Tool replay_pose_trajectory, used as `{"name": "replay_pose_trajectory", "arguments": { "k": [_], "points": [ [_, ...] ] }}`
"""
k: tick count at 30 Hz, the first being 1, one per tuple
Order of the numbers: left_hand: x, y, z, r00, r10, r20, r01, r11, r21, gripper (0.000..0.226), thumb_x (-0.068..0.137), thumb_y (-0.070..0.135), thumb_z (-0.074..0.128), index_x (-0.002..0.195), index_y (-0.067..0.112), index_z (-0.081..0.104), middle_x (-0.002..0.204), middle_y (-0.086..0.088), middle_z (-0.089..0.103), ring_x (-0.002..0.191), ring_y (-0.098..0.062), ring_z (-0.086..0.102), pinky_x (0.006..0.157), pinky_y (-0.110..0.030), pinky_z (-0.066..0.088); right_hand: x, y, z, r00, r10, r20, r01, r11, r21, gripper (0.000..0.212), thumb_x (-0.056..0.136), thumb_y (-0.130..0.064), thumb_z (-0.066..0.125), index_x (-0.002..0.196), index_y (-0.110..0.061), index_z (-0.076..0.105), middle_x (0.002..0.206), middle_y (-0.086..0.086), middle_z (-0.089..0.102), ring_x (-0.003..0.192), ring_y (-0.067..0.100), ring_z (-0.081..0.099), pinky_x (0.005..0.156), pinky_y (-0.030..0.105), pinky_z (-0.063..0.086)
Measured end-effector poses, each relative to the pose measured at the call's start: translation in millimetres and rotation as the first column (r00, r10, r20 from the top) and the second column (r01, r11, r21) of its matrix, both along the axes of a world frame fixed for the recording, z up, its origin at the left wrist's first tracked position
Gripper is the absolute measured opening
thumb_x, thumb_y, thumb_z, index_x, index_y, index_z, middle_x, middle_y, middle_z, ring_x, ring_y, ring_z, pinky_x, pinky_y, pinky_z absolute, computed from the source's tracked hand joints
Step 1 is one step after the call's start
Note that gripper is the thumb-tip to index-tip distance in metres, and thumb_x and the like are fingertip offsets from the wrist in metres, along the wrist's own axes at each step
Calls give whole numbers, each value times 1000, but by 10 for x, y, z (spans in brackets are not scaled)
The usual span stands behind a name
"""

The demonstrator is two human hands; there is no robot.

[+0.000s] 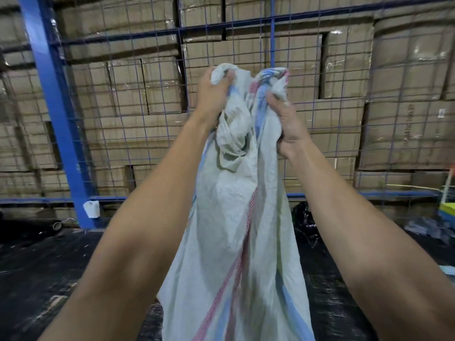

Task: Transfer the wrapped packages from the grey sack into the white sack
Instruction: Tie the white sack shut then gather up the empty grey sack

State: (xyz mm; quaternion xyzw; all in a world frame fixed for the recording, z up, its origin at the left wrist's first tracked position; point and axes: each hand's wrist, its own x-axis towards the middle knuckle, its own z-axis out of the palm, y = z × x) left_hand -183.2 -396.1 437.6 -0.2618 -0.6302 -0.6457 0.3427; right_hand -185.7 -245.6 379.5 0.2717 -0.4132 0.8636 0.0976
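A pale grey-white woven sack (229, 217) with red and blue stripes hangs in front of me, held up high by its bunched top. My left hand (214, 94) grips the gathered cloth on the left of the bunch. My right hand (285, 126) grips it on the right, a little lower. The sack hangs down past the bottom of the view, so its lower end is hidden. No wrapped packages and no second sack are visible.
A blue steel frame (51, 94) with wire mesh stands ahead, with stacked cardboard boxes (406, 70) behind it. The floor (49, 267) is dark and scuffed. Black plastic (305, 217) lies behind the sack, and coloured items (445, 210) sit at the far right.
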Motion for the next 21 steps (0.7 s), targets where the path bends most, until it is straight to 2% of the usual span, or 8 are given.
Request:
{"name": "replay_pose_trajectory", "arguments": {
  "k": [3, 5, 7, 10, 13, 15, 18, 21],
  "points": [
    [-43, 266, -10, 990, -31, 135, 38, 998, -51, 20, 93, 16, 66, 109, 8, 57, 96, -6, 65, 79, -14, 60, 68, -25, 50, 53, -138, -136, 991, -122, 53, 108, 970, 220, 56, 86, -26, 76, 136, -12, 55, 125, 18, 66, 114, 34, 65, 97, 53, 52],
    [-65, 276, -76, 981, 106, 164, -77, 982, -170, 46, 87, 39, 70, 118, 13, 47, 107, -4, 61, 92, -16, 60, 80, -31, 52, 16, -82, -247, 952, -293, 85, 278, 947, 159, 48, 86, -16, 76, 129, -8, 57, 114, 16, 71, 104, 33, 69, 90, 50, 57],
    [9, 218, -222, 952, 307, 10, -291, 912, -288, 72, 77, 60, 70, 128, 20, 38, 128, -6, 49, 118, -23, 51, 96, -37, 47, -30, 73, -315, 876, -459, 150, 458, 888, 42, 39, 87, -7, 73, 121, -8, 55, 102, 11, 71, 90, 28, 71, 76, 41, 60],
    [226, 160, -504, 957, 117, -264, -230, 862, -452, 76, 72, 54, 79, 131, 24, 40, 127, -2, 39, 121, -18, 42, 104, -36, 42, -79, 255, -323, 779, -581, 233, 602, 798, -22, 33, 87, -3, 70, 112, -10, 51, 93, 7, 67, 85, 27, 69, 67, 37, 59],
    [177, 67, -859, 926, 18, -377, -323, 553, -768, 68, 69, 55, 81, 128, 38, 53, 121, -3, 33, 117, -22, 37, 103, -34, 37, -80, 335, -320, 786, -550, 283, 594, 798, -102, 31, 88, -2, 69, 102, -16, 44, 93, 9, 62, 83, 27, 67, 73, 43, 58],
    [11, -33, -1002, 926, 52, -374, -353, 471, -809, 46, 71, 45, 83, 114, 34, 67, 121, -3, 34, 114, -21, 37, 101, -32, 36, -67, 346, -352, 804, -491, 334, 559, 817, -143, 42, 84, -8, 75, 109, -15, 42, 99, 10, 63, 84, 26, 67, 73, 42, 59],
    [-149, -232, -949, 957, 22, -289, -242, 607, -757, 17, 74, 24, 85, 88, 19, 76, 104, 1, 53, 96, -15, 54, 84, -27, 44, -45, 377, -404, 877, -343, 337, 409, 900, -148, 69, 64, -25, 88, 123, -8, 57, 116, 17, 69, 98, 33, 71, 84, 52, 58],
    [-187, -449, -724, 987, 33, -156, -96, 904, -416, 8, 82, 14, 77, 82, 17, 69, 84, 1, 67, 82, -15, 60, 75, -36, 48, 57, 409, -474, 932, -249, 263, 284, 953, -103, 42, 87, -33, 72, 120, -8, 66, 114, 14, 71, 98, 30, 71, 88, 47, 57]
  ]
}}
